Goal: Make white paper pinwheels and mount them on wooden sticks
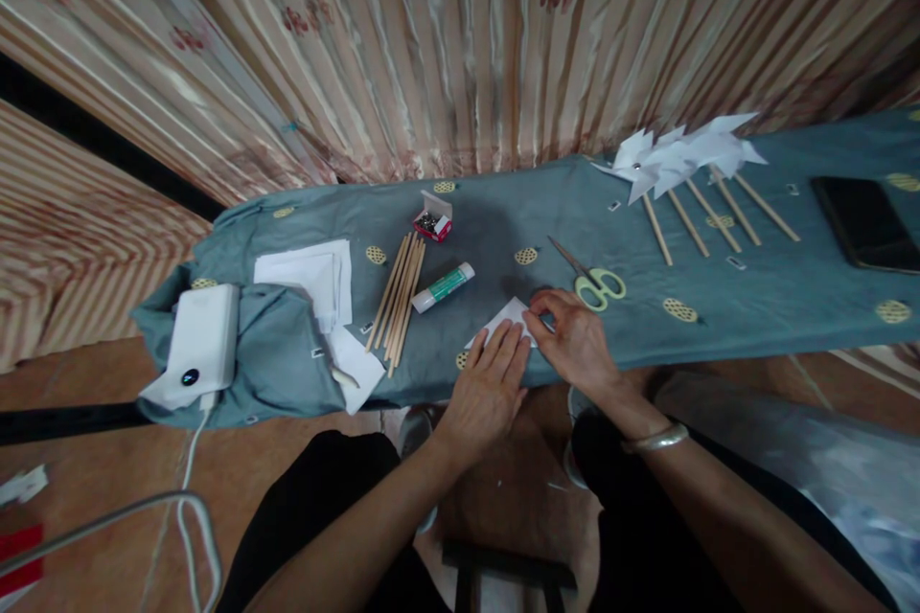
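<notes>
A folded piece of white paper [513, 310] lies at the front edge of the cloth-covered table, its tip pointing away from me. My left hand [483, 383] rests flat on its left part with the fingers stretched out. At the paper's right edge, my right hand [577, 337] has thumb and fingers closed in a pinch on it; the fingertips partly hide the edge. Just beyond my right hand are scissors [590, 287] with light green handles. A glue stick [444, 287] lies to the left of the paper, beside a bundle of wooden sticks [397, 302].
An opened small box of metal pins [433, 218] stands behind the sticks. White paper sheets [341, 283] and a white power bank [205, 335] with a cable are at left. Several paper pinwheels [682, 158] on sticks and a black phone [869, 222] lie at right.
</notes>
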`<action>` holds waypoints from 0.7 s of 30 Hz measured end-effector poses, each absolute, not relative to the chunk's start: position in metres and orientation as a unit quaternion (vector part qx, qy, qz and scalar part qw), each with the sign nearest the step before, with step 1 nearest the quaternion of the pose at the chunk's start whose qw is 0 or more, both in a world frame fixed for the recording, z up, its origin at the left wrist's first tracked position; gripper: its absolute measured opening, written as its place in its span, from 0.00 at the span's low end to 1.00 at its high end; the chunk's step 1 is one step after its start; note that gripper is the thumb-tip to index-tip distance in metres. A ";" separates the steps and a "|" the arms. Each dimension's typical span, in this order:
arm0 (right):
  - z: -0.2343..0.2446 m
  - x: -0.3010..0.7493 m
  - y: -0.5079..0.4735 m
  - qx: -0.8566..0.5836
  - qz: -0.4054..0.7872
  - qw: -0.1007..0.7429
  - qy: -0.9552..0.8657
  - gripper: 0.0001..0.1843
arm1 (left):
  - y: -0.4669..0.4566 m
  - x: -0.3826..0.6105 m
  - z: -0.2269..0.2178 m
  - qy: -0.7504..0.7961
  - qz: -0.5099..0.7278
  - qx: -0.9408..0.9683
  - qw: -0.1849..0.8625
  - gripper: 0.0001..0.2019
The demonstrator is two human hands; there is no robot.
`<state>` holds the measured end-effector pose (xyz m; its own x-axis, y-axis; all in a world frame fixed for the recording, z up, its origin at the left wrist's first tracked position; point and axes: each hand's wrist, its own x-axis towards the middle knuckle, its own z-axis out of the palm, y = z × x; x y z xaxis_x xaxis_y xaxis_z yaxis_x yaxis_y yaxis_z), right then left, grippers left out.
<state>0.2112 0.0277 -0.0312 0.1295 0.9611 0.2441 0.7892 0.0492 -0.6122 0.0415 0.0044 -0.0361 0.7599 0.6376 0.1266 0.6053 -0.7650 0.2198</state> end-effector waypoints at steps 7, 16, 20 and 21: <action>-0.032 0.210 0.030 -0.680 0.118 0.323 -0.648 0.08 | 0.005 0.041 -0.034 0.334 0.091 0.934 0.090 0.29; -0.031 0.211 0.031 -0.678 0.106 0.307 -0.660 0.07 | 0.005 0.042 -0.035 0.332 0.082 0.935 0.087 0.31; -0.030 0.211 0.031 -0.679 0.102 0.302 -0.661 0.07 | 0.006 0.042 -0.036 0.331 0.083 0.936 0.086 0.31; -0.030 0.210 0.031 -0.681 0.102 0.299 -0.660 0.07 | 0.006 0.042 -0.036 0.332 0.082 0.936 0.087 0.31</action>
